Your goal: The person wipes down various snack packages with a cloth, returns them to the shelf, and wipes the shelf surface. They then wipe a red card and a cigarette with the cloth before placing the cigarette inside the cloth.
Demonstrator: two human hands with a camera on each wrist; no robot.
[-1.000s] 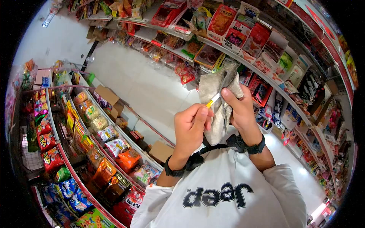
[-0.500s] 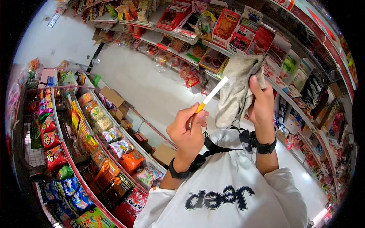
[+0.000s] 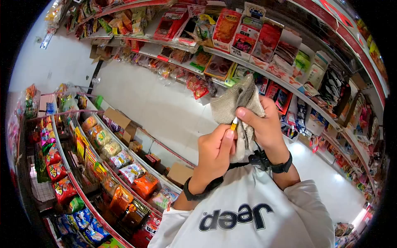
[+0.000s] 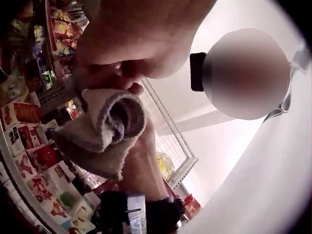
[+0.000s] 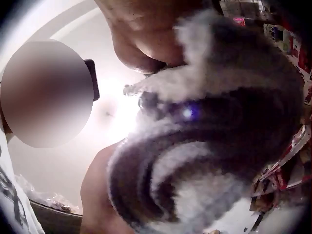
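My right hand (image 3: 266, 126) grips a bunched grey-beige cloth (image 3: 236, 100) in front of my chest. My left hand (image 3: 215, 149) pinches a thin stick (image 3: 234, 123) by its orange end. The rest of the stick is buried in the folds of the cloth. The two hands touch at the fingertips. In the left wrist view the rolled cloth (image 4: 105, 134) sits just under my left hand (image 4: 141, 39), with the right forearm below it. The right wrist view is filled by the blurred cloth (image 5: 219, 146).
I stand in a shop aisle with a white floor (image 3: 157, 99). Racks of snack bags (image 3: 103, 142) run along the left. Shelves of boxed and hanging goods (image 3: 248, 37) run along the top and right. Cardboard boxes (image 3: 118, 118) stand at the racks' foot.
Half a second ago the white stick was drawn out of the cloth and the hands were apart. Now the hands have closed together and the stick is wrapped in the cloth again.
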